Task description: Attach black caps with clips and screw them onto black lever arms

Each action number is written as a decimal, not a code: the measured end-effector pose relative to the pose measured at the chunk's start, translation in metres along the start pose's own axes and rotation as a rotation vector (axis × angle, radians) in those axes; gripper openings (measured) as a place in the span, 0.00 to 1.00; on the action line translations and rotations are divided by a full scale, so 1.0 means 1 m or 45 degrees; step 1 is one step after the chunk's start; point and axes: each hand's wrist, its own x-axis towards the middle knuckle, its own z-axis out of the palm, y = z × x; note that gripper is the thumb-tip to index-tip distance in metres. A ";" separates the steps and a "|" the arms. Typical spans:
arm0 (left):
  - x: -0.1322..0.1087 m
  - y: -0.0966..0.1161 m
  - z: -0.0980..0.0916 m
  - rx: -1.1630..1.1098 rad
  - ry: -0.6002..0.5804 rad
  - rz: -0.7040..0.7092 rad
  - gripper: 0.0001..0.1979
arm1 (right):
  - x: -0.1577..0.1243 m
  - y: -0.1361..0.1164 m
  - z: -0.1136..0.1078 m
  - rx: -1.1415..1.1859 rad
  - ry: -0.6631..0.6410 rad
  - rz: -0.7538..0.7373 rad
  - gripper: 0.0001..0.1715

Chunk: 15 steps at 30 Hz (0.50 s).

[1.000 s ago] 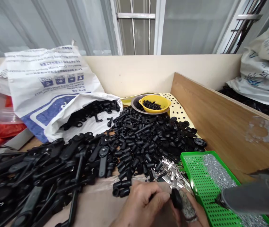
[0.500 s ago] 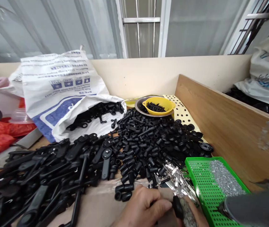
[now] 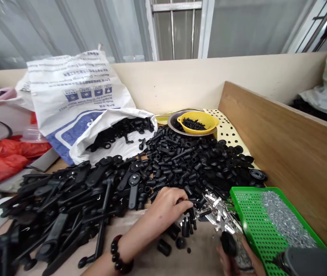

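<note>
Left hand (image 3: 167, 203), fingers curled, picks among small black sleeves (image 3: 177, 168) heaped left of the green tray (image 3: 255, 226); light, rigid, probably slippery, best pinched across the barrel. Right hand (image 3: 238, 260), below the tray's near corner, grips a black knob (image 3: 228, 243). Metal clips (image 3: 217, 211) crowd between.

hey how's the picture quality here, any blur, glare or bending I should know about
Head view: even daylight from the windows, soft shadows, no harsh glare. Wide-angle bending curves the wooden divider and the frame edges. The left hand and black tubes look sharp; the grey object at bottom right is blurred.
</note>
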 end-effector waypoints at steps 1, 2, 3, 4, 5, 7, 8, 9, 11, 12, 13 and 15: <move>0.004 -0.001 0.000 0.025 0.001 0.024 0.11 | -0.001 -0.002 0.000 0.094 -0.046 0.070 0.34; 0.008 -0.002 -0.001 0.063 0.015 0.049 0.11 | -0.001 -0.004 0.000 0.206 -0.099 0.161 0.32; 0.013 -0.003 -0.002 0.100 0.037 0.068 0.10 | -0.002 -0.005 0.000 0.328 -0.141 0.243 0.30; 0.018 -0.004 -0.004 0.130 0.067 0.083 0.10 | -0.003 -0.006 0.000 0.439 -0.173 0.297 0.28; 0.022 -0.005 -0.006 0.151 0.104 0.094 0.09 | -0.004 -0.006 0.000 0.520 -0.187 0.323 0.26; 0.026 -0.005 -0.012 0.171 0.199 0.110 0.10 | -0.006 -0.006 -0.001 0.608 -0.198 0.343 0.24; 0.025 -0.004 -0.015 0.171 0.251 0.117 0.12 | -0.006 -0.006 -0.002 0.617 -0.185 0.340 0.24; 0.022 -0.003 -0.016 0.172 0.281 0.122 0.12 | -0.007 -0.005 -0.002 0.607 -0.168 0.335 0.24; 0.009 0.001 -0.015 0.197 0.218 0.126 0.09 | -0.007 -0.005 -0.001 0.567 -0.138 0.333 0.24; 0.001 0.004 -0.012 0.239 0.105 0.120 0.08 | -0.007 -0.006 0.000 0.547 -0.143 0.330 0.24; -0.007 0.006 -0.007 0.301 -0.034 0.110 0.09 | -0.007 -0.007 0.001 0.516 -0.159 0.326 0.25; -0.021 0.010 0.006 0.451 -0.175 0.078 0.08 | -0.007 -0.011 0.004 0.308 -0.134 0.209 0.29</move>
